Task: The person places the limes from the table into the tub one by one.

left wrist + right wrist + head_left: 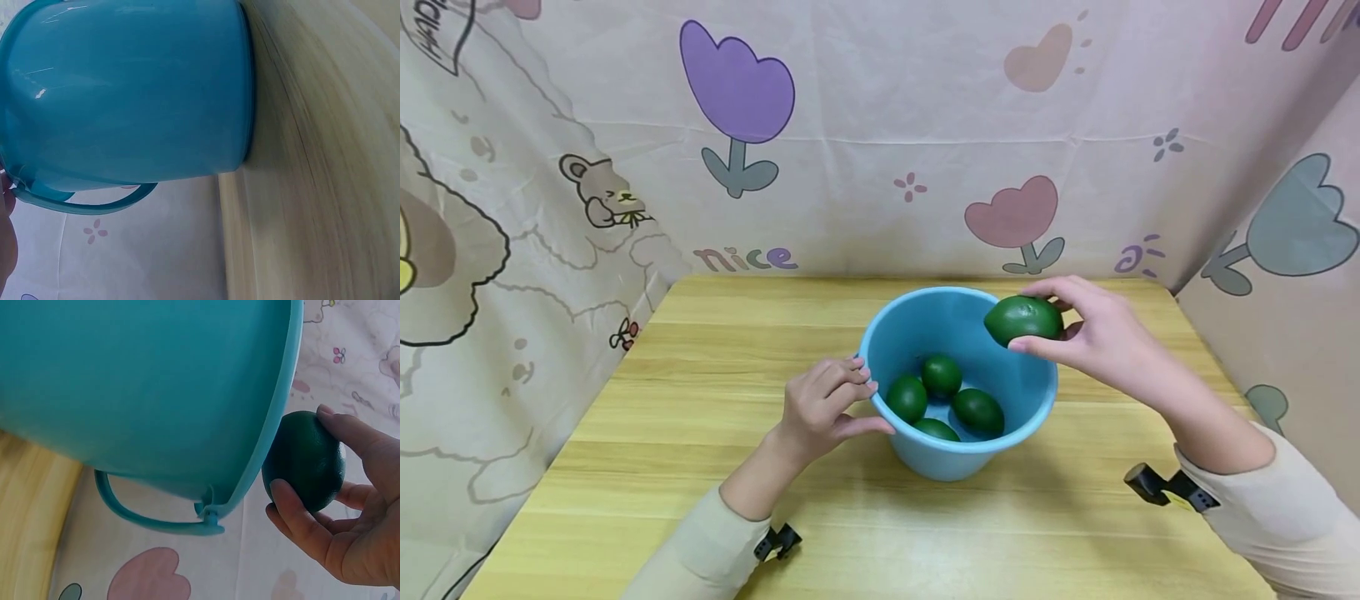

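A light blue plastic bucket (955,447) stands upright on the wooden table, with several dark green fruits (977,412) lying at its bottom. My left hand (823,408) holds the bucket's rim on the left side, fingertips at the edge and thumb against the outer wall. Above the right part of the rim, my right hand (1101,333) grips another dark green fruit (1024,320) between thumb and fingers. This fruit is smooth and oval with a pointed end, like a lime or an avocado. In the right wrist view, it appears just beyond the rim.
A blue handle (156,519) hangs down on the bucket's far side. The wooden table (700,467) ends at a printed cloth (865,150) behind, with more cloth at both sides. Small black cameras (1172,487) sit on both sleeves.
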